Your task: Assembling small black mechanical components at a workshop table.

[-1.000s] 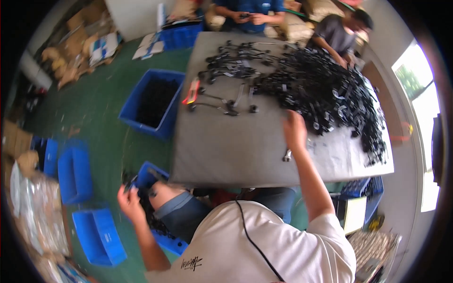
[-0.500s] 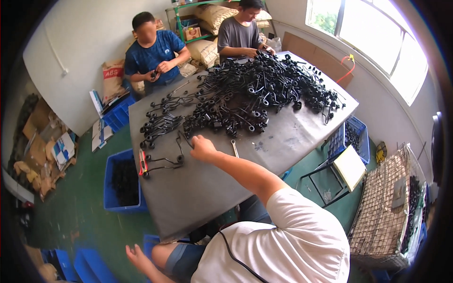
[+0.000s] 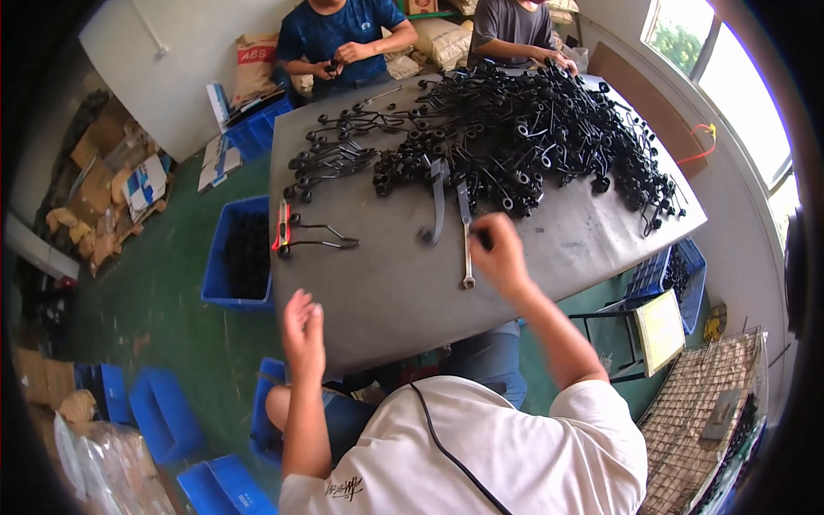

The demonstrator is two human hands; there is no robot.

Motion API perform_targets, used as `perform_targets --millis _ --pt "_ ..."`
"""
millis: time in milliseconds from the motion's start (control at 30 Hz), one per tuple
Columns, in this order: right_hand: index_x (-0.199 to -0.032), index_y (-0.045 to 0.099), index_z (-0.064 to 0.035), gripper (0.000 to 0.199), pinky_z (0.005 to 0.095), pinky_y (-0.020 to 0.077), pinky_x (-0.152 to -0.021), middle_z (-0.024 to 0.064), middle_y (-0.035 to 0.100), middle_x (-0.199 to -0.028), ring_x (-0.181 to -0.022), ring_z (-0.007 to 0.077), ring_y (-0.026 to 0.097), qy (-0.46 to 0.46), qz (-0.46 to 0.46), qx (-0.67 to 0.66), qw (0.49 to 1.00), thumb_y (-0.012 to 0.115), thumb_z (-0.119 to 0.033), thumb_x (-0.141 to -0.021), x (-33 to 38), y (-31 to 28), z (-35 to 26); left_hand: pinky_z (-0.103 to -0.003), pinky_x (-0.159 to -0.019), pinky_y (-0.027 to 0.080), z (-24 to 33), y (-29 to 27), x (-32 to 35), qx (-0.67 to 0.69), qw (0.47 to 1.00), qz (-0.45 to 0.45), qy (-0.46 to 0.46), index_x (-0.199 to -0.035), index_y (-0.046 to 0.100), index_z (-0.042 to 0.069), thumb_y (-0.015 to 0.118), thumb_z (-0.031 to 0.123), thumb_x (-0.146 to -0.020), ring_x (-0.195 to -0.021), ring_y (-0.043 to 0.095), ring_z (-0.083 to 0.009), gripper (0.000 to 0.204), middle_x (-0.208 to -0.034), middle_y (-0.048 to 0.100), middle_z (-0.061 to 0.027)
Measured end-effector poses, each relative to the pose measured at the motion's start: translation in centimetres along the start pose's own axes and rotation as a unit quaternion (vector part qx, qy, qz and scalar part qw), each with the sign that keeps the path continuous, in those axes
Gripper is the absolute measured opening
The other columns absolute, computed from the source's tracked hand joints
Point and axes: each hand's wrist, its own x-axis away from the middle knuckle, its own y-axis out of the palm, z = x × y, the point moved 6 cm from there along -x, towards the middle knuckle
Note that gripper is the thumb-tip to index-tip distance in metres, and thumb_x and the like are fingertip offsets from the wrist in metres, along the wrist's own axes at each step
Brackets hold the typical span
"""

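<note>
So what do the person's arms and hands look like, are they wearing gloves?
No gloves. Both the left hand and the right hand are bare, and so are the forearms. The person wears a white short-sleeved T-shirt with a small dark marking near the left sleeve. A thin black cable runs down across the shirt. No watch or rings show.

- The floor [image 3: 163,292] is painted green and looks worn in places.
- A grey table [image 3: 403,283] stands in the middle of the room, tilted in the picture.
- At 10 o'clock a pale wall panel [image 3: 172,77] leans, with flattened cardboard [image 3: 107,184] piled before it.
- Blue plastic crates [image 3: 236,257] stand on the floor at 9 o'clock, and more [image 3: 163,421] at 7 o'clock.
- At 2 o'clock a window [image 3: 712,60] gives bright daylight, and green shows outside.
- Under the window the wall [image 3: 738,206] is pale.
- At 4 o'clock a wire mesh rack [image 3: 695,403] stands near a small stool [image 3: 631,343].
</note>
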Motion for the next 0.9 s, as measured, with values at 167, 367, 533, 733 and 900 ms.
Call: perform_targets --millis 167,367,533,733,900 --pt "-0.112 0.061 -0.0064 0.032 0.04 0.0538 -0.082 0.0151 0.06 -0.111 -0.1 0.0343 0.062 -0.043 -0.197 -0.083 0.976 0.074 -0.014 -0.084 7.2 8.5 -2.3 -0.044 -0.096 0.047 -0.1 7.6 0.9 -0.191 0.974 -0.07 0.102 -0.133 0.056 0.002 0.07 0.024 -0.093 -0.11 0.061 -0.0342 0.048 -0.117 0.065 -0.0192" --pt "-0.125 0.059 -0.008 0.041 0.0457 0.0508 -0.088 0.0155 0.058 -0.116 -0.102 0.036 0.061 -0.024 -0.123 0.228 0.966 0.066 -0.012 -0.085 3.2 5.4 4.8 -0.046 -0.096 0.045 -1.9 8.9 3.3 -0.312 0.932 -0.057 0.177 -0.138 0.05 0.003 0.071 0.013 -0.086 -0.107 0.061 -0.0348 0.057 -0.116 0.066 -0.0161" --pt "-0.126 0.059 -0.0084 0.04 0.0446 0.0505 -0.085 0.0138 0.058 -0.114 -0.101 0.0342 0.062 0.027 -0.057 0.326 0.943 0.065 -0.013 -0.087 0.2 1.0 9.3 -0.045 -0.093 0.045 -2.3 8.6 3.4 -0.244 0.959 -0.021 0.144 -0.142 0.048 0.003 0.066 0.009 -0.09 -0.101 0.062 -0.0315 0.056 -0.109 0.069 -0.0117" --pt "-0.112 0.059 -0.0026 0.047 0.0444 0.0507 -0.087 0.0162 0.063 -0.111 -0.103 0.0335 0.065 0.134 -0.14 0.413 0.89 0.072 -0.037 -0.083 -6.2 6.5 11.3 -0.044 -0.088 0.047 -2.2 9.1 3.1 -0.243 0.954 -0.054 0.167 -0.145 0.046 0.004 0.063 0.007 -0.092 -0.093 0.063 -0.0306 0.056 -0.105 0.07 -0.0119" --pt "-0.106 0.059 0.0001 0.043 0.0476 0.055 -0.08 0.0211 0.067 -0.102 -0.091 0.0362 0.068 0.136 -0.119 0.218 0.959 0.071 -0.035 -0.085 -3.7 9.6 11.2 -0.042 -0.084 0.054 -4.2 5.4 2.9 -0.219 0.975 0.022 0.025 -0.14 0.053 0.007 0.064 0.007 -0.094 -0.091 0.069 -0.0327 0.048 -0.102 0.071 -0.0193"
